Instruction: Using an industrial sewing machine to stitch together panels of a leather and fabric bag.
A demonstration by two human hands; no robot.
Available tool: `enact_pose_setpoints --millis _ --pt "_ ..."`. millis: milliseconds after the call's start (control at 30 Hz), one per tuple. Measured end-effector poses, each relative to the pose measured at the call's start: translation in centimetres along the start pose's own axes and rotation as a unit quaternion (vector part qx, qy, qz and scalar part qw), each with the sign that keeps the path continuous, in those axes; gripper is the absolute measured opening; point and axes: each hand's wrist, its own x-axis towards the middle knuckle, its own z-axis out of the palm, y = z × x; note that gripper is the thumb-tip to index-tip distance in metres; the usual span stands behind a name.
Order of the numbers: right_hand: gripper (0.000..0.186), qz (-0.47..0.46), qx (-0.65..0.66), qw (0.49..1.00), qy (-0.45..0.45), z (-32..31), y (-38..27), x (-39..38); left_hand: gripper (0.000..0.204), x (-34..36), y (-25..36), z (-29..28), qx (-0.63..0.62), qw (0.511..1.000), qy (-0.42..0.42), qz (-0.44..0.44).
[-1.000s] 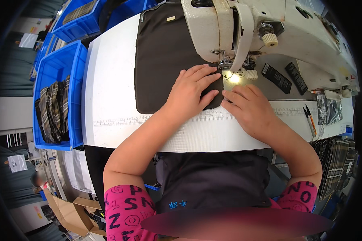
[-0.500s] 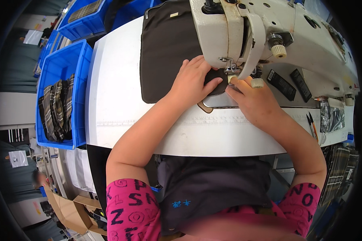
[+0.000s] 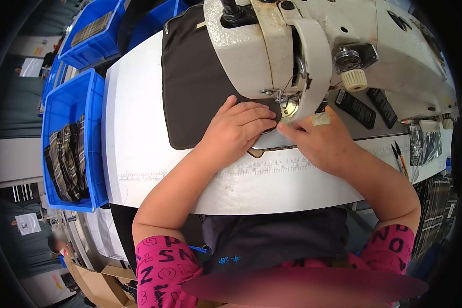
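A dark brown fabric piece (image 3: pixel 190 77) with a zip along its edge lies flat on the white table, partly beneath the sewing machine's head (image 3: pixel 251 56). My left hand (image 3: pixel 236 131) rests on its near right part, fingers bent together over the fabric's edge with one finger sticking out. My right hand (image 3: pixel 323 143) is right of the needle area (image 3: pixel 287 108), thumb and fingers drawn together close to the left fingertips. Part of its fingers is hidden by the machine's white lever (image 3: pixel 313 66), and what they pinch does not show.
Blue bins (image 3: pixel 95 138) at the left hold folded plaid cloth (image 3: pixel 66 159). Two black labels (image 3: pixel 355 109) lie on the machine bed. Pens (image 3: pixel 400 159) and a clear plastic packet (image 3: pixel 425 143) are at the right. A printed ruler (image 3: pixel 272 167) runs along the table's front.
My left fingers have closed in toward the right hand, and the left thumb no longer stands apart. The view has shifted, with the machine's head looming larger.
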Motion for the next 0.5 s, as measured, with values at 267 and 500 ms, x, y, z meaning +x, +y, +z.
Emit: enact_pose_setpoints --millis 267,500 --pt "0.037 -0.004 -0.026 1.0 0.01 -0.78 -0.53 0.69 0.03 0.0 0.18 -0.5 0.012 1.0 -0.01 0.005" --pt "0.039 -0.015 -0.04 0.999 0.014 -0.41 -0.66 0.25 0.034 -0.22 -0.56 -0.66 -0.083 0.996 -0.017 0.01"
